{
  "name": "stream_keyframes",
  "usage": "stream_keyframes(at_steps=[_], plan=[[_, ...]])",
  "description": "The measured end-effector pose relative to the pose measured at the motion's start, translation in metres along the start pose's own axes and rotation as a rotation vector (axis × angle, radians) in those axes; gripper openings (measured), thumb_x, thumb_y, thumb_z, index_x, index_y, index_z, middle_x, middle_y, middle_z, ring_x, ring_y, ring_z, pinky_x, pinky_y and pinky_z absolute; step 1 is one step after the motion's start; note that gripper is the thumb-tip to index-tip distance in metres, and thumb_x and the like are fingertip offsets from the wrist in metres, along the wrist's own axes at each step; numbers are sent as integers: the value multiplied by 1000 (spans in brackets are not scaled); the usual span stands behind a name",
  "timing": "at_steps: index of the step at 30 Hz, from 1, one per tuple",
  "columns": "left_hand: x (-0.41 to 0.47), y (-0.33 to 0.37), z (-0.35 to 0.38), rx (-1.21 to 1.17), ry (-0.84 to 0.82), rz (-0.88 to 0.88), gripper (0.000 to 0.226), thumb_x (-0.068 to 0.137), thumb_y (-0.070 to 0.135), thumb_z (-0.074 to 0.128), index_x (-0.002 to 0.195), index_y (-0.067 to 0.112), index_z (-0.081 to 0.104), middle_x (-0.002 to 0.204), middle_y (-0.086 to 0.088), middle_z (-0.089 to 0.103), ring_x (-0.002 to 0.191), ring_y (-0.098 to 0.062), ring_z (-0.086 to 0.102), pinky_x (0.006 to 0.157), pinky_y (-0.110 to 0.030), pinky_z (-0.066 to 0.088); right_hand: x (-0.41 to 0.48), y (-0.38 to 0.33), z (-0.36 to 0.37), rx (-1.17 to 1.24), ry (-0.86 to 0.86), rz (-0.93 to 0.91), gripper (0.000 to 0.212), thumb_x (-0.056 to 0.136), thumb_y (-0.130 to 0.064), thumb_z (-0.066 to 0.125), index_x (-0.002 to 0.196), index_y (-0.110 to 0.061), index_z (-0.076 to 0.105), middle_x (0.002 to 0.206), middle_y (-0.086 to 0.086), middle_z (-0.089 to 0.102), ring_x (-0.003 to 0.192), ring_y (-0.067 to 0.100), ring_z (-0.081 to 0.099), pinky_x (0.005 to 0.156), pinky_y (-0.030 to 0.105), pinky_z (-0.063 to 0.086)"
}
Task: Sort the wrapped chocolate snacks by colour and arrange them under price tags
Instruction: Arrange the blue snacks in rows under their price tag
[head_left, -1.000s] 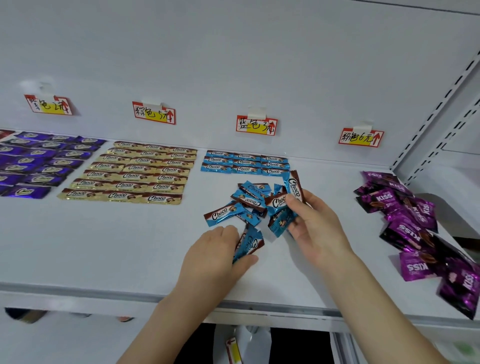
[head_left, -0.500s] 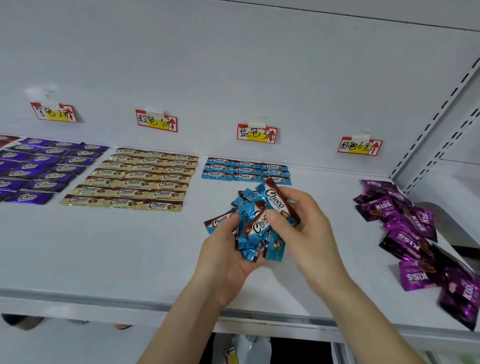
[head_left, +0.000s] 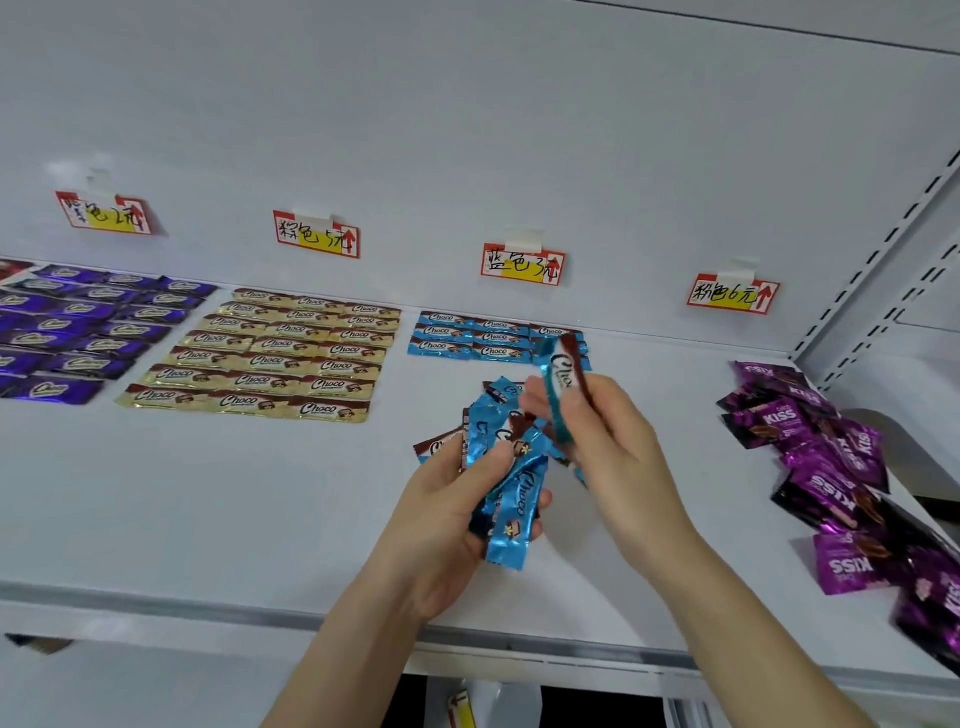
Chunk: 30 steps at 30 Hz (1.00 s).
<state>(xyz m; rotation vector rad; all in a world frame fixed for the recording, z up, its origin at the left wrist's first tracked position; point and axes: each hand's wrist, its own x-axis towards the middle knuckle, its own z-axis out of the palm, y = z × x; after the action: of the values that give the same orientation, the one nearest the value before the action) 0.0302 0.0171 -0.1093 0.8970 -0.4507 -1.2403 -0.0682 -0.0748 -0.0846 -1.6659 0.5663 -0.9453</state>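
Note:
My left hand (head_left: 441, 525) holds a bunch of blue Choco bars (head_left: 511, 483) above the white shelf (head_left: 208, 519). My right hand (head_left: 608, 441) pinches a single blue Choco bar (head_left: 561, 384), lifted upright just above the bunch. Rows of blue bars (head_left: 483, 338) lie flat under the blue price tag (head_left: 522, 265). Gold bars (head_left: 275, 353) lie in rows under the second tag (head_left: 317, 235). Purple bars (head_left: 78, 327) lie in rows under the leftmost tag (head_left: 106, 213). A loose heap of magenta KISS packs (head_left: 841, 467) sits right of the fourth tag (head_left: 733, 294).
The shelf's grey front edge (head_left: 208, 605) runs below my wrists. A slotted upright post (head_left: 883, 249) and a side wall close off the right end. A yellow-and-red item (head_left: 461, 709) shows below the shelf.
Both hands lifted the loose blue bars off the shelf into my left hand. My right hand has drawn one bar up and away from the bunch.

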Motion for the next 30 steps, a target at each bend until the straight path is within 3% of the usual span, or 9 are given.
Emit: stream_keyframes(at_steps=[3,6,10,12,15,18,22,27,30], plan=[[0,6,-8,-3,125,4,44,71,25,65,110,6,59,75,-12,69,56,-17,64,46,-24,49,27,13,-13,-106,36,116,18,98,-27,40,90,-24,56,89,-10,66,81,2,66,64,20,53],[-1,13,-15,-31,208,34,41,69,29,66,105,10,61,72,-9,68,55,-14,63,45,-23,49,53,38,-23,-498,-114,171,19,99,-32,36,101,-25,54,97,-3,64,85,12,63,70,31,50],[-4,19,-25,-74,274,52,40,75,35,61,109,14,61,78,-8,71,61,-15,68,48,-25,53,65,60,-20,-762,-311,76,31,99,-29,35,110,-9,56,100,4,63,87,17,57,68,24,41],[-6,21,-31,-119,285,30,42,82,32,58,118,9,58,82,-9,72,61,-15,69,49,-26,53,63,62,-14,-755,-333,53,30,99,-31,36,109,-13,56,96,-2,63,83,10,57,66,20,41],[-10,26,-35,-168,282,22,54,69,28,60,119,8,57,85,-11,73,64,-17,69,50,-29,54,50,60,-8,-746,-380,31,24,99,-32,35,111,-25,55,88,-17,56,76,-5,51,63,10,38],[-12,28,-40,-139,260,55,35,80,15,55,115,9,57,93,-10,73,69,-17,70,52,-30,55,37,49,-8,-660,-429,95,15,98,-34,35,94,-32,50,84,-17,57,76,0,54,62,12,40],[-13,30,-42,-104,286,96,22,94,7,43,109,12,58,94,-11,73,77,-23,72,50,-27,55,35,22,-8,-540,-398,97,14,97,-30,40,92,-33,53,85,-18,58,79,-8,54,62,10,42],[-11,32,-38,31,362,198,18,83,15,60,102,17,61,81,-2,74,65,-14,70,49,-23,53,41,-12,-2,-295,-423,139,12,90,-22,56,90,-30,65,75,-8,64,62,0,60,59,14,49],[-9,37,-34,86,359,286,33,70,28,66,102,21,62,85,0,71,70,-13,69,54,-23,53,42,-19,8,-254,-406,181,9,82,-23,66,88,-30,65,75,-8,69,55,3,59,50,13,47]])
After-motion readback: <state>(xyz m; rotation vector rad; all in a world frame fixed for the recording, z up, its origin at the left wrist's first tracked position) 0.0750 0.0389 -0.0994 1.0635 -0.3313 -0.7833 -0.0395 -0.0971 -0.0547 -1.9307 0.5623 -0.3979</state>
